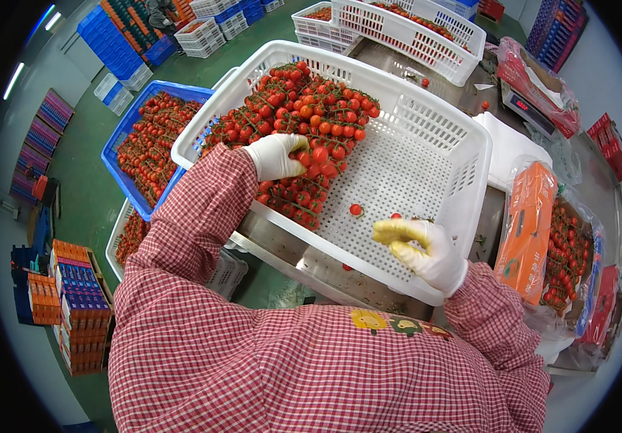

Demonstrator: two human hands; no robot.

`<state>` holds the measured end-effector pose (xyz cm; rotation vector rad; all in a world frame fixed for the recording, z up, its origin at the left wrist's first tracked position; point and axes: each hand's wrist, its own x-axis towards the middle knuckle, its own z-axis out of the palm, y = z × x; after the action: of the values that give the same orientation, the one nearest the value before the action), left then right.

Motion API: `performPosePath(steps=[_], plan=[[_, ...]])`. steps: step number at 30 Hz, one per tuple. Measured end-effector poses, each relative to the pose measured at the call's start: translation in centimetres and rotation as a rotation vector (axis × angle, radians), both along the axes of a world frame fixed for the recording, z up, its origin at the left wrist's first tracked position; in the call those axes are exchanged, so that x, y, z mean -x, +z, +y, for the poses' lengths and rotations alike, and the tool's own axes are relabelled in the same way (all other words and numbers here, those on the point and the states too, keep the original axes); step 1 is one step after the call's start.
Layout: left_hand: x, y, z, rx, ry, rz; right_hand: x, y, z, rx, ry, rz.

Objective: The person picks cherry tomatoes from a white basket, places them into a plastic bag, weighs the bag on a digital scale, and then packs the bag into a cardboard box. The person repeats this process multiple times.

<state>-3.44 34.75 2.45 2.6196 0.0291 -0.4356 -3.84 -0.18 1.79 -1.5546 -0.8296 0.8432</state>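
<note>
My left hand [278, 156], in a white glove with yellowed fingertips, grips a truss of red cherry tomatoes [322, 161] above the pile. That pile of cherry tomatoes on the vine [284, 108] fills the left part of a large white perforated plastic crate [397, 162]. Over the crate's near right side is my right hand [427, 250], gloved alike, its thumb and fingers apart with nothing between them. A loose tomato [356, 209] lies on the crate floor, and another [396, 216] shows just beyond my right fingertips.
Left of the crate stands a blue crate of tomatoes [151, 140]. On the metal table [278, 238] at right are an orange carton [527, 233], a bagged box of tomatoes [565, 260] and a digital scale [527, 111]. Beyond is another white crate [408, 32]. A person [160, 13] stands far back.
</note>
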Motion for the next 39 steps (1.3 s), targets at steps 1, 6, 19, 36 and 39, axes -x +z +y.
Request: performPosePath(steps=[1,6,19,36,39], plan=[[0.3,0.4,-0.5,0.46,0.087,-0.025,0.1,-0.5,1.4,-0.119,-0.047,0.025],[1.8,2.0,-3.8,1.06,0.004,0.147,0.4,-2.1,6.8,-0.519,-0.175,0.622],[1.7,0.7,-1.6,-0.246,-0.412,0.312,1.0,0.1,4.5,-0.628,-0.022,0.967],[4.9,0.7,-7.6,1.411,0.111,0.243,0.8,0.1,0.6,-0.737,-0.228,0.879],[6.5,-0.3,-10.9,1.608,0.335,0.183,0.8,0.0,0.2,-0.675,-0.261,0.858]])
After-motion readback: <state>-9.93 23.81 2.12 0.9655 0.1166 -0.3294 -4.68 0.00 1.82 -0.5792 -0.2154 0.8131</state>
